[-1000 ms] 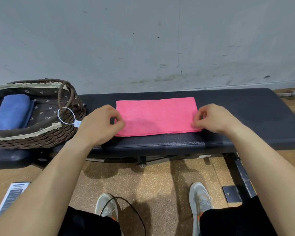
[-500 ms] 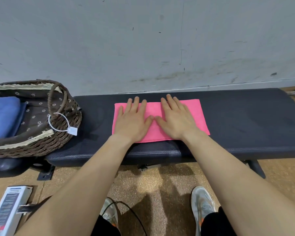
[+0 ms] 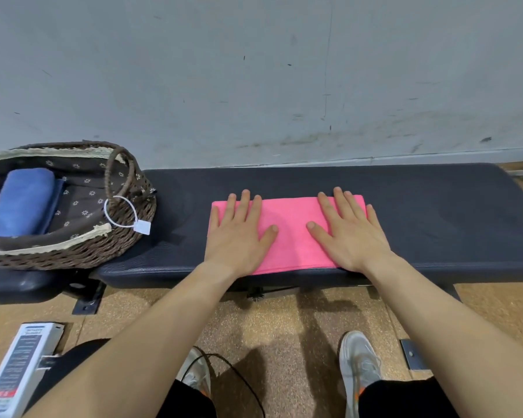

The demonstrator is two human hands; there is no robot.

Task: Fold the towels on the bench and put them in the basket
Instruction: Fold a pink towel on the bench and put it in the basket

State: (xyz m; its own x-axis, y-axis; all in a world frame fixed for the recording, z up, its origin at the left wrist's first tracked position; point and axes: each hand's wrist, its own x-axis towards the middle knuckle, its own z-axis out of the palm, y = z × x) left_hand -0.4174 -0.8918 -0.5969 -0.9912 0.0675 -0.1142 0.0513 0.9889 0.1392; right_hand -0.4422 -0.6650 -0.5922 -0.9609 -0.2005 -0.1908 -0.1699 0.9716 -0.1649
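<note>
At frame left, the basket (image 3: pixel 82 251) holds a blue towel (image 3: pixel 21 203). Mid-frame, the pink towel (image 3: pixel 290 233) lies on the bench (image 3: pixel 435 221); left hand (image 3: pixel 239 233) and right hand (image 3: pixel 349 233) press it, fingers straight, slightly spread.

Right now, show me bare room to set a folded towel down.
Widest free patch: the bench from the pink towel out to its right end. A narrower strip lies between that towel and the basket. Inside the basket, lining is bare right of the blue towel. Crowded: bench middle, where left hand and right hand press the towel flat.
</note>
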